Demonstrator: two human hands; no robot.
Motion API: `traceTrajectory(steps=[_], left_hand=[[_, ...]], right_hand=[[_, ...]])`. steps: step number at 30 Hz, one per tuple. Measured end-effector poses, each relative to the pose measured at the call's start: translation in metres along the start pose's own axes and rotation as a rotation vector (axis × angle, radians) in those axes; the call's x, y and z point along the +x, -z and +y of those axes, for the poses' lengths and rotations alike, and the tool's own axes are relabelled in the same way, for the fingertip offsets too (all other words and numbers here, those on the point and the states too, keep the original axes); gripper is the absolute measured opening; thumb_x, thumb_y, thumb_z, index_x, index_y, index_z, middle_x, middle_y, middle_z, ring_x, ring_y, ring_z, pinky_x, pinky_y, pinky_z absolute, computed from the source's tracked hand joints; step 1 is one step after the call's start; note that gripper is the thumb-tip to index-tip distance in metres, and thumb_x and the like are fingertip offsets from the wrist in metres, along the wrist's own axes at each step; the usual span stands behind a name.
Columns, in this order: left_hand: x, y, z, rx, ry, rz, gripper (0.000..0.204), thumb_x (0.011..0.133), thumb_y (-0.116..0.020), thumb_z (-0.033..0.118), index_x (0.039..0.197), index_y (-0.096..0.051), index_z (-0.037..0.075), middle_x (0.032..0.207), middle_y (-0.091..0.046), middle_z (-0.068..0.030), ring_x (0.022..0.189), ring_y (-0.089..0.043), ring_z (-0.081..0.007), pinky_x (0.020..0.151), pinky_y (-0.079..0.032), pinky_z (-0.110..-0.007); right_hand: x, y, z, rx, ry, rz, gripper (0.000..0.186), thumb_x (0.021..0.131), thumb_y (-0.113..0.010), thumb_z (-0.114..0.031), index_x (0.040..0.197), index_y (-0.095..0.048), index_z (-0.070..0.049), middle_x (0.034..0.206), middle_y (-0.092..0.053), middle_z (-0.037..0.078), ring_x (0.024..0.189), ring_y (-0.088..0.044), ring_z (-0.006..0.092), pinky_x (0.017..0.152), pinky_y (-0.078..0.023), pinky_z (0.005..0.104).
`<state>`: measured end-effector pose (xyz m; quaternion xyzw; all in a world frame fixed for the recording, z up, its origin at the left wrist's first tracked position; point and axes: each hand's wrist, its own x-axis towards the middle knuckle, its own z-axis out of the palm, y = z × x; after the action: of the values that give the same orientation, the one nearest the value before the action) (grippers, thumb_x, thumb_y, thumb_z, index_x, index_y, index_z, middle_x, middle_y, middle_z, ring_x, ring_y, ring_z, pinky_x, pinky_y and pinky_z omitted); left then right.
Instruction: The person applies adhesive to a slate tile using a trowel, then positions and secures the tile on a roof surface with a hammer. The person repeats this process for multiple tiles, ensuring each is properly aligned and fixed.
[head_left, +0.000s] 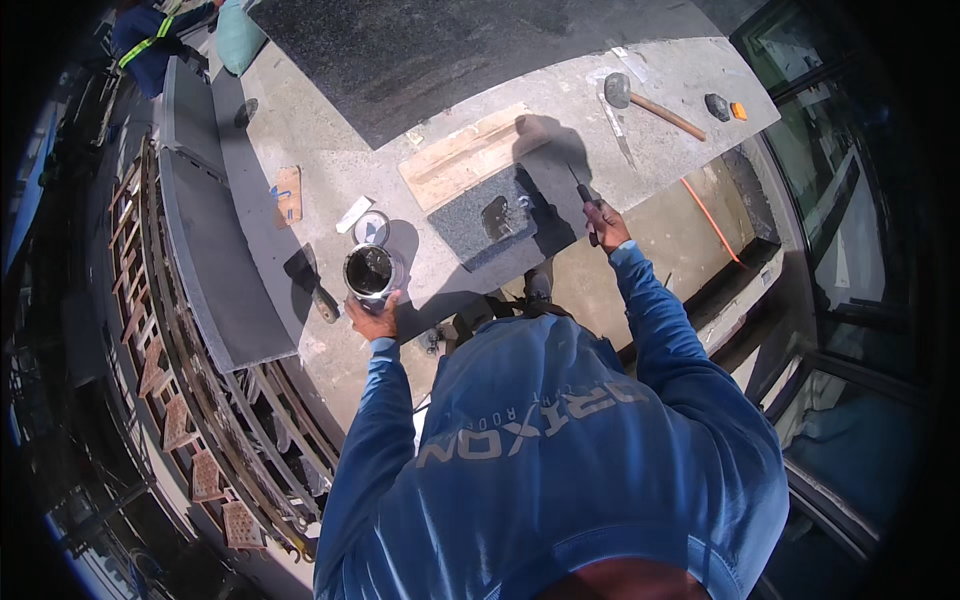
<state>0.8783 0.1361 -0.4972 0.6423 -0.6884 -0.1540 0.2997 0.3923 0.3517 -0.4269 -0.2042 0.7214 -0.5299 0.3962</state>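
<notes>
My left hand is closed around the lower side of an open can with dark paste inside. In my right hand is a narrow-bladed knife or spatula, its thin blade pointing away from me. Between my hands lies a dark speckled stone slab, with a dab of dark paste on top. A round lid sits just beyond the can. Left of the can is a wide scraper with a dark blade.
Beyond the slab lies a wooden board on the grey table. A mallet rests at the far right. A large dark stone slab covers the back. At the far left, a person in a reflective-striped jacket stands near a teal bag.
</notes>
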Motion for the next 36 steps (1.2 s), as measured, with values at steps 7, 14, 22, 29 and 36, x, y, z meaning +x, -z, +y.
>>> traceTrajectory(steps=[7, 14, 22, 29, 36], left_hand=[[-0.064, 0.056, -0.030, -0.115, -0.044, -0.160, 0.071, 0.084, -0.085, 0.029, 0.141, -0.051, 0.003, 0.132, -0.049, -0.0193, 0.112, -0.061, -0.0328, 0.094, -0.053, -0.042], [-0.097, 0.125, -0.060, 0.063, 0.052, -0.180, 0.060, 0.088, -0.080, 0.025, 0.138, -0.053, 0.005, 0.127, -0.050, -0.0183, 0.094, -0.061, -0.0288, 0.086, -0.052, -0.042], [-0.076, 0.127, -0.056, 0.149, 0.122, -0.070, 0.051, 0.088, -0.080, 0.021, 0.130, -0.058, 0.001, 0.124, -0.051, -0.0166, 0.086, -0.061, -0.0250, 0.079, -0.054, -0.040], [-0.109, 0.102, -0.070, -0.023, 0.189, -0.066, 0.045, 0.090, -0.078, 0.018, 0.127, -0.060, 0.001, 0.123, -0.052, -0.0182, 0.086, -0.062, -0.0267, 0.079, -0.054, -0.039], [-0.138, 0.103, -0.102, 0.087, 0.204, -0.098, 0.038, 0.090, -0.076, 0.018, 0.121, -0.062, 0.000, 0.122, -0.054, -0.0201, 0.087, -0.064, -0.0301, 0.076, -0.056, -0.039]], right_hand=[[-0.055, -0.012, 0.009, -0.105, -0.113, -0.007, 0.042, 0.104, -0.054, -0.043, 0.109, -0.070, -0.004, 0.074, -0.067, 0.007, 0.060, -0.060, 0.0141, 0.054, -0.048, 0.0302], [-0.018, -0.005, 0.034, -0.514, 0.060, -0.059, 0.046, 0.101, -0.056, -0.044, 0.115, -0.074, -0.005, 0.079, -0.074, 0.014, 0.069, -0.070, 0.0232, 0.070, -0.055, 0.0388], [0.048, -0.045, -0.039, -0.801, 0.168, -0.257, 0.038, 0.097, -0.061, -0.034, 0.118, -0.073, -0.005, 0.089, -0.075, 0.019, 0.082, -0.073, 0.0330, 0.080, -0.056, 0.0441], [-0.008, -0.057, -0.082, -1.067, 0.371, -0.135, 0.039, 0.094, -0.065, -0.032, 0.132, -0.068, -0.023, 0.106, -0.068, 0.016, 0.099, -0.067, 0.0383, 0.087, -0.055, 0.0490], [-0.035, -0.067, -0.048, -1.160, 0.239, -0.222, 0.037, 0.097, -0.061, -0.034, 0.133, -0.067, -0.030, 0.112, -0.063, 0.017, 0.102, -0.067, 0.0379, 0.090, -0.056, 0.0477]])
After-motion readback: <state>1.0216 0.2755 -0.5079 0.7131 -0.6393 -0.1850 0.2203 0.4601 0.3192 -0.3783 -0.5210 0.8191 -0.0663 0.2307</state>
